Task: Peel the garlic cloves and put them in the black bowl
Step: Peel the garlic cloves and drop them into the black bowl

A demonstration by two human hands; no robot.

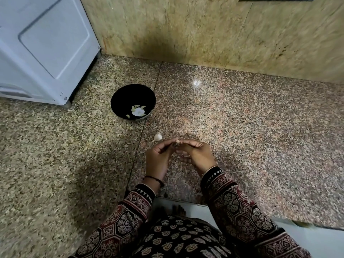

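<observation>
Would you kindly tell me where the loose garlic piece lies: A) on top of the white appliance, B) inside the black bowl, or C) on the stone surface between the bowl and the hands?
C: the garlic piece rests on the stone surface, between the black bowl and the left hand.

A speckled brown granite surface (260, 127), laid in polished slabs with a thin dark seam (147, 123) between them, runs back to a wall (204, 30) of mottled beige stone panels. A white appliance (46, 43) with a recessed panel stands at the left on a small foot. An overhead light leaves a bright glare (197, 83) on the granite.
</observation>
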